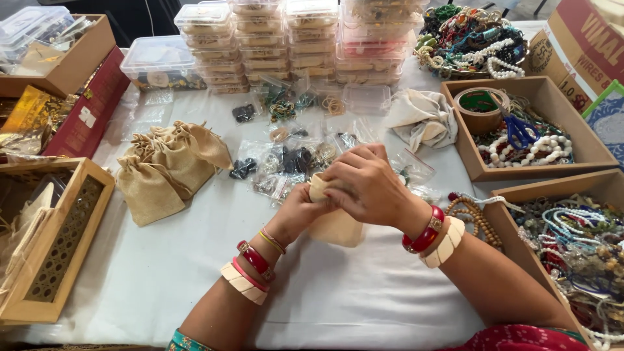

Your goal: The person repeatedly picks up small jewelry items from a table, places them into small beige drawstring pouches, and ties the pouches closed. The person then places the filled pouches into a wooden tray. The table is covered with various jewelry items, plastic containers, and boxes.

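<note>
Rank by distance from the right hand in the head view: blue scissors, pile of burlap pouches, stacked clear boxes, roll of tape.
From the right hand:
1. Blue scissors, to its right in the wooden tray.
2. Roll of tape, same tray, slightly farther back; close to the scissors.
3. Stacked clear boxes, at the table's far edge.

Pile of burlap pouches, left: too close to the boxes to rank.

Stacked clear plastic boxes at back; red-and-cream printed carton far right.

White cloth-covered table fills the view, evenly lit by soft daylight. Open brown cardboard trays along right edge; wooden lattice-sided box at left. Dark floor beyond far edge.
</note>
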